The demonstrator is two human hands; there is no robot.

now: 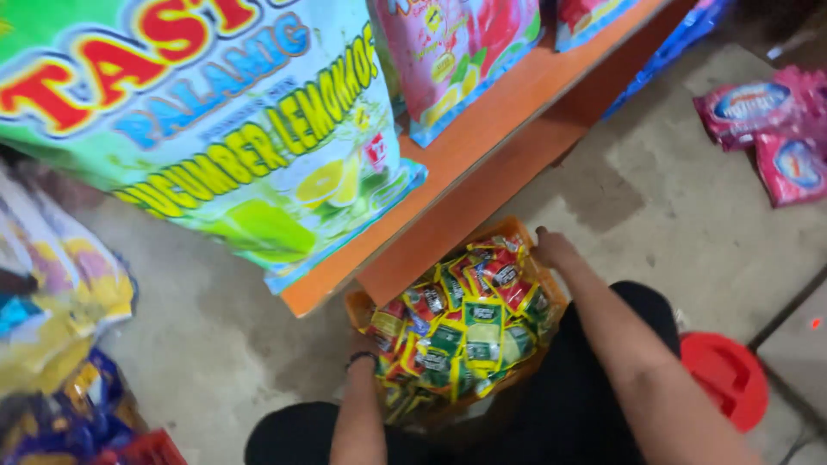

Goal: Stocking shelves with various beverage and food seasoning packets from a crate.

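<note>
Orange basket (517, 231) of small sachets (469, 331) gripped at far rim by right hand (551, 248) | left hand (366, 344) hidden behind sachets, fingers cannot be told | orange shelf (482, 142) just above | red stool (728, 375) beside.

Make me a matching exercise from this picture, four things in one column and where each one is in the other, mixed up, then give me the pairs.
Things:
1. orange plastic basket full of small red, yellow and green sachets
2. round red plastic lid
3. large green drink-mix bag
4. pink sachets

Places:
A. lying on the concrete floor, far right
B. on the orange shelf, upper left
C. held between the left hand and right hand, in front of the shelf
D. on the floor beside the person's right knee

Pairs: 1-C, 2-D, 3-B, 4-A
</note>
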